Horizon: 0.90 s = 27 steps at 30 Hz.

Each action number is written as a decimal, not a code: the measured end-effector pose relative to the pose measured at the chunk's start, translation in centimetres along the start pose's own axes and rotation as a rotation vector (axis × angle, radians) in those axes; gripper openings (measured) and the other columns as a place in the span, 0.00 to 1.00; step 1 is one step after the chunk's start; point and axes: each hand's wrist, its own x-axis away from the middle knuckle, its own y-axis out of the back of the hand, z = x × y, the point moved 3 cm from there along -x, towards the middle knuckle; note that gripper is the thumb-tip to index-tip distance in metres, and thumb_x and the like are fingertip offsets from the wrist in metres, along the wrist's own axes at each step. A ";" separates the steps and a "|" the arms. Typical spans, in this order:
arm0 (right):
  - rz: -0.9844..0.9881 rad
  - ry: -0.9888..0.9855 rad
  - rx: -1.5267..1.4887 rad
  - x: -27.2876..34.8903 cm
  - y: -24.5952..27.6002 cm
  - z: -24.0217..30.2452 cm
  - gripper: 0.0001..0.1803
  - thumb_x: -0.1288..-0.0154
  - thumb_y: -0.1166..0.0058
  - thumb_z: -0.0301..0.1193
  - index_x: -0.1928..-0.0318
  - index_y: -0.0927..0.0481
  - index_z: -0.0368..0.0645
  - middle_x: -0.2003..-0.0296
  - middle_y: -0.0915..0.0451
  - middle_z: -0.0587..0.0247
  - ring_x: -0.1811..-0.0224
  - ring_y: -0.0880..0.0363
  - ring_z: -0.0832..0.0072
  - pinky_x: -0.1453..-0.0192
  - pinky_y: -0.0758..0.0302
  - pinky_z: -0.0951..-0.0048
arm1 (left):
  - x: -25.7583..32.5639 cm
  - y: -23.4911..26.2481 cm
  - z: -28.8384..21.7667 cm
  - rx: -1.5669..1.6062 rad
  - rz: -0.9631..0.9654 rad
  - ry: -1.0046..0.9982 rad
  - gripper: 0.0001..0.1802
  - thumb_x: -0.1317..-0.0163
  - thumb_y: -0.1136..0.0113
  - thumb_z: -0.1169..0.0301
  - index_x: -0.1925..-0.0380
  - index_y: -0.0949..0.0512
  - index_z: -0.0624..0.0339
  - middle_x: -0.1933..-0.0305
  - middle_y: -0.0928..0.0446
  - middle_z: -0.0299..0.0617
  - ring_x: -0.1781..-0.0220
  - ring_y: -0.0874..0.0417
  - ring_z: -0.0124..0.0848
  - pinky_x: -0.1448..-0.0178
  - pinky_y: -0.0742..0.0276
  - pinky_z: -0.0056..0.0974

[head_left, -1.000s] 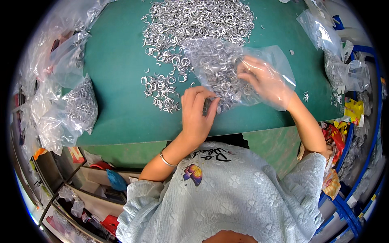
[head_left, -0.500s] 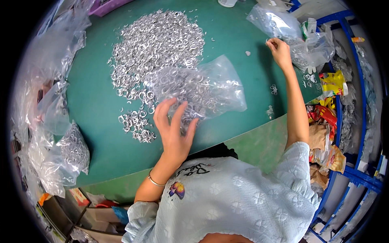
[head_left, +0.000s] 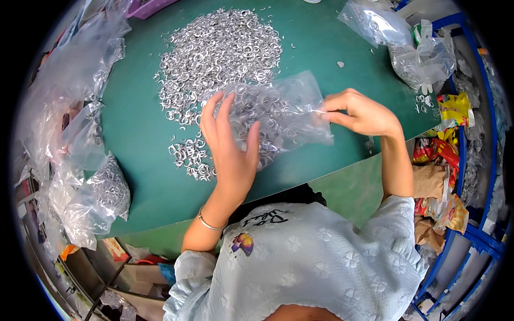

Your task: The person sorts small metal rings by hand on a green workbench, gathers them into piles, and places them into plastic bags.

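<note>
Green table point(head_left: 150, 139): clear bag point(head_left: 284, 115) partly filled, right hand point(head_left: 358, 112) pinching its 3 o'clock edge, left hand point(head_left: 230, 144) spread flat; big ring pile point(head_left: 219, 59) at 12 o'clock unbagged

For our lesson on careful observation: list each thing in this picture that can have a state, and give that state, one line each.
Left hand: open, fingers spread flat on the clear bag.
Right hand: pinching the bag's edge.
Clear bag: part-filled with rings, lying on the table.
Metal rings: loose, heaped on the green table.
Filled bag: bulging, at the table's left edge.
</note>
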 end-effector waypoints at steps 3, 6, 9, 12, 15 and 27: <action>-0.064 0.092 -0.070 -2.7 -1.3 0.5 0.13 0.36 0.48 0.29 0.53 0.21 0.37 0.57 0.19 0.54 0.52 0.22 0.62 0.46 0.28 0.65 | 1.7 -0.8 1.8 0.032 0.052 0.103 0.36 0.48 0.37 0.80 0.38 0.40 0.64 0.34 0.45 0.58 0.32 0.44 0.53 0.32 0.44 0.50; -0.163 0.234 0.104 -6.0 -3.4 -0.7 0.23 0.37 0.46 0.32 0.42 0.28 0.42 0.43 0.28 0.55 0.38 0.33 0.59 0.35 0.37 0.61 | 2.8 -1.0 2.3 -0.030 0.081 0.146 0.36 0.48 0.37 0.81 0.38 0.40 0.64 0.37 0.41 0.57 0.35 0.40 0.52 0.33 0.43 0.49; -0.103 0.269 0.323 -7.2 -5.2 -1.0 0.34 0.41 0.42 0.37 0.34 0.37 0.49 0.31 0.43 0.60 0.29 0.47 0.56 0.27 0.47 0.56 | 3.1 -1.2 3.8 0.019 0.069 0.226 0.32 0.48 0.37 0.83 0.41 0.34 0.62 0.45 0.29 0.49 0.45 0.27 0.40 0.48 0.29 0.37; -0.019 0.290 0.360 -6.4 -6.3 -0.7 0.32 0.45 0.40 0.36 0.38 0.31 0.48 0.33 0.40 0.61 0.29 0.46 0.55 0.28 0.45 0.55 | 2.9 -0.8 5.4 0.082 -0.002 0.224 0.16 0.46 0.40 0.85 0.56 0.24 0.65 0.61 0.23 0.44 0.63 0.23 0.31 0.61 0.27 0.31; 0.124 0.303 0.336 -4.4 -4.6 -0.5 0.30 0.47 0.39 0.35 0.42 0.28 0.47 0.35 0.37 0.63 0.30 0.45 0.56 0.28 0.44 0.54 | 2.9 -0.4 5.6 0.143 -0.082 0.208 0.08 0.44 0.42 0.86 0.65 0.22 0.67 0.66 0.23 0.43 0.67 0.23 0.28 0.61 0.27 0.29; -0.045 0.449 0.558 -7.3 -7.3 1.1 0.27 0.46 0.41 0.32 0.43 0.27 0.51 0.38 0.32 0.67 0.33 0.38 0.61 0.32 0.40 0.56 | 2.5 -0.1 6.4 0.154 -0.131 0.192 0.07 0.42 0.44 0.86 0.64 0.23 0.67 0.63 0.24 0.41 0.64 0.23 0.26 0.59 0.27 0.29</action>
